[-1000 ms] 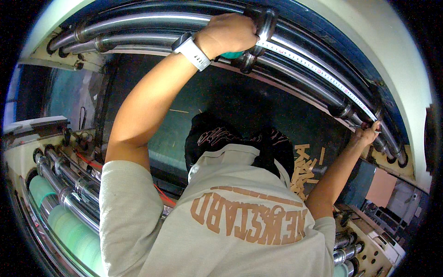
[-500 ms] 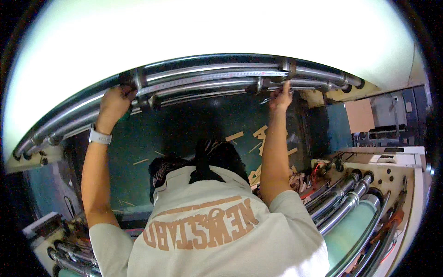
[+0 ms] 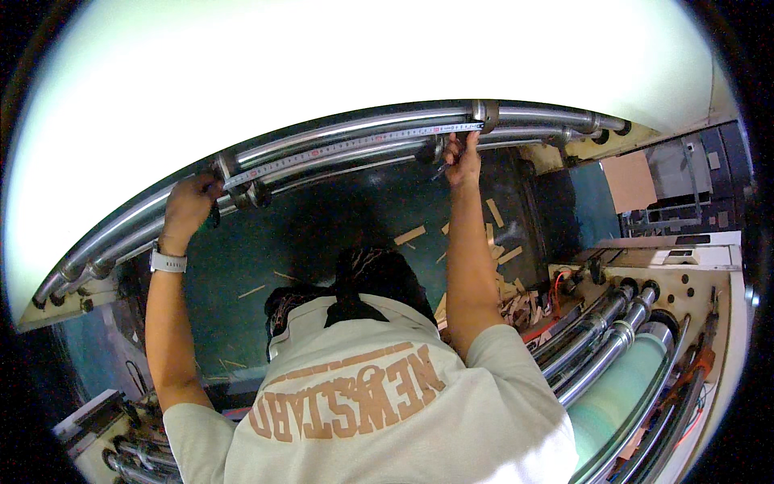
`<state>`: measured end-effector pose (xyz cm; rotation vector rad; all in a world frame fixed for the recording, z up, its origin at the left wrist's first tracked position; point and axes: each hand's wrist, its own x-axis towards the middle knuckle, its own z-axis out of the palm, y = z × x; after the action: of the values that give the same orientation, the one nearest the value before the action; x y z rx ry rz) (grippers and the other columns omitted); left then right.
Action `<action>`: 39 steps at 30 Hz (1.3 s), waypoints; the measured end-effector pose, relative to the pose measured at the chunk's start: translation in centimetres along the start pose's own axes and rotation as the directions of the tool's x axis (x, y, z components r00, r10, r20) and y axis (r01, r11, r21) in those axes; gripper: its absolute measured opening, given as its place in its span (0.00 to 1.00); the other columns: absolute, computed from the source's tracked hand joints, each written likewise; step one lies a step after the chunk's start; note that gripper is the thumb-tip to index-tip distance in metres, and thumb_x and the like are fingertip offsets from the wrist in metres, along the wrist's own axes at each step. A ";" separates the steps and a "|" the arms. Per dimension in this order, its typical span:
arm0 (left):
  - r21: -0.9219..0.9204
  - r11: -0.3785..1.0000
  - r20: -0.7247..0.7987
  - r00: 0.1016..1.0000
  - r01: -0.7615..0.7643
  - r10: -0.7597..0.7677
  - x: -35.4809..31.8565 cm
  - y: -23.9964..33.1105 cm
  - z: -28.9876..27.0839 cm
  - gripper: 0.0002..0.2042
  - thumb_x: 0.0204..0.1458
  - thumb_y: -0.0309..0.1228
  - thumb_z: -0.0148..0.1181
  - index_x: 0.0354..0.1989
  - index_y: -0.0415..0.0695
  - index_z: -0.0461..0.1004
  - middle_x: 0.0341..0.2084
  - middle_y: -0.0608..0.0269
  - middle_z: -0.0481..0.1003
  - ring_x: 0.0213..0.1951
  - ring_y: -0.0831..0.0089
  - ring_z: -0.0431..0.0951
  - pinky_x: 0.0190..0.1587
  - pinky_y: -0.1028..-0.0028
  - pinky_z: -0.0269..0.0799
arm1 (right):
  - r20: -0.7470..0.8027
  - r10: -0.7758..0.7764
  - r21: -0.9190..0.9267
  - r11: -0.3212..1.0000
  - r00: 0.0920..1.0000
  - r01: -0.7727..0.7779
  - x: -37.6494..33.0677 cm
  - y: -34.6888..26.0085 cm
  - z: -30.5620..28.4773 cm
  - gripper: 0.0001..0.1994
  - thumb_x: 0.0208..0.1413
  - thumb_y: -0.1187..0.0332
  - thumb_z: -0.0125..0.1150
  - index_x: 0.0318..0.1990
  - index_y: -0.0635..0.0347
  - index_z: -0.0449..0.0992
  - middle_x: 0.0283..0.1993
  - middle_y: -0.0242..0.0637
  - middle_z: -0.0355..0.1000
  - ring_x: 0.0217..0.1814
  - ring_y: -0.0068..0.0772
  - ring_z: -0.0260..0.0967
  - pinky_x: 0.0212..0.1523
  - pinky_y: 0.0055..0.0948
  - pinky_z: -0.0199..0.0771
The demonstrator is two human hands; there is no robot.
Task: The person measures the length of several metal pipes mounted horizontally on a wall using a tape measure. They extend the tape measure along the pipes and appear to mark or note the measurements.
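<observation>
A pale tape measure (image 3: 347, 144) is drawn out along the metal shafts (image 3: 322, 127), between two dark collars. At its left end, my left hand (image 3: 190, 208) is closed around the tape's case, which is mostly hidden by the fingers. The left collar (image 3: 225, 165) is right beside that hand. My right hand (image 3: 463, 161) is at the tape's other end, thumb pointing up by the tip, just below the right collar (image 3: 485, 114). Its other fingers are curled around a thin metal tool (image 3: 441, 171) of a kind I cannot make out.
A large white machine surface (image 3: 363, 48) overhangs the shafts. Cardboard strips (image 3: 409, 235) and scraps lie on the dark green floor (image 3: 322, 218). Behind me on the right, chrome rollers (image 3: 597, 343) and a pale green roller (image 3: 621, 387) sit in a machine frame.
Both hands and the tape appear shifted slightly left in view. My right thumb has moved in closer to the tape's tip at the right collar.
</observation>
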<state>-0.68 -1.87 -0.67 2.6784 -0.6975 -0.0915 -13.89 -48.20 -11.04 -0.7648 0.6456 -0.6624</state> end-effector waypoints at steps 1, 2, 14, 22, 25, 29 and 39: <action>-0.013 1.000 0.006 1.000 0.022 -0.022 0.1 0.0 0.0 0.12 0.45 0.39 0.54 0.29 0.42 0.74 0.26 0.48 0.73 0.32 0.52 0.73 0.33 0.62 0.67 | -0.003 0.015 0.009 1.000 1.000 -0.015 0.0 0.0 0.1 0.22 0.47 0.46 0.53 0.39 0.55 0.66 0.27 0.31 0.68 0.19 0.17 0.54 0.14 0.16 0.51; 0.017 1.000 -0.004 1.000 0.008 -0.008 0.1 -0.1 0.0 0.13 0.45 0.39 0.54 0.29 0.41 0.74 0.26 0.48 0.73 0.32 0.52 0.73 0.33 0.62 0.67 | 0.004 0.024 0.017 1.000 1.000 -0.024 0.0 0.0 0.1 0.22 0.47 0.45 0.53 0.39 0.55 0.66 0.27 0.31 0.68 0.19 0.18 0.54 0.14 0.16 0.50; 0.124 0.990 -0.034 0.997 -0.071 0.076 -0.1 -0.4 0.3 0.13 0.46 0.40 0.53 0.30 0.42 0.75 0.27 0.49 0.73 0.32 0.52 0.72 0.34 0.62 0.67 | 0.001 0.025 -0.005 1.000 1.000 -0.025 -0.1 0.0 -0.1 0.20 0.49 0.47 0.53 0.35 0.56 0.67 0.26 0.30 0.68 0.19 0.18 0.55 0.15 0.16 0.53; 0.087 0.996 -0.009 0.999 -0.033 0.034 -0.2 -0.4 0.2 0.14 0.47 0.40 0.52 0.29 0.41 0.74 0.27 0.49 0.73 0.33 0.53 0.72 0.36 0.62 0.66 | 0.033 0.010 0.016 1.000 0.999 -0.010 0.1 0.2 -0.5 0.21 0.47 0.47 0.54 0.37 0.54 0.66 0.26 0.29 0.68 0.20 0.16 0.57 0.13 0.14 0.53; 0.046 0.997 -0.015 0.998 -0.059 0.060 -0.2 -0.7 0.2 0.14 0.46 0.40 0.52 0.30 0.41 0.74 0.27 0.49 0.73 0.33 0.53 0.72 0.35 0.62 0.66 | 0.005 0.038 -0.023 0.999 0.999 -0.038 0.3 0.3 -0.5 0.23 0.48 0.44 0.50 0.39 0.54 0.65 0.27 0.31 0.66 0.20 0.17 0.53 0.15 0.16 0.51; 0.054 0.996 -0.021 0.997 -0.078 0.079 -0.1 -0.6 0.2 0.13 0.46 0.39 0.53 0.28 0.40 0.74 0.27 0.49 0.73 0.33 0.53 0.72 0.35 0.62 0.66 | 0.125 -0.019 0.056 0.998 0.992 0.012 0.2 0.3 -0.4 0.20 0.48 0.48 0.55 0.36 0.55 0.67 0.24 0.30 0.68 0.18 0.16 0.57 0.11 0.14 0.53; 0.038 0.994 -0.050 0.994 -0.100 0.102 -0.3 0.4 -0.4 0.12 0.45 0.37 0.52 0.24 0.39 0.73 0.22 0.47 0.71 0.29 0.51 0.72 0.31 0.61 0.65 | 0.048 0.019 0.050 0.999 0.999 -0.021 -0.3 0.1 0.1 0.19 0.48 0.48 0.55 0.34 0.56 0.68 0.25 0.30 0.68 0.18 0.17 0.56 0.11 0.16 0.52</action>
<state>-1.06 -1.90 -0.16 2.6631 -0.8241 0.0172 -14.00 -47.89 -10.94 -0.7239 0.5906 -0.6386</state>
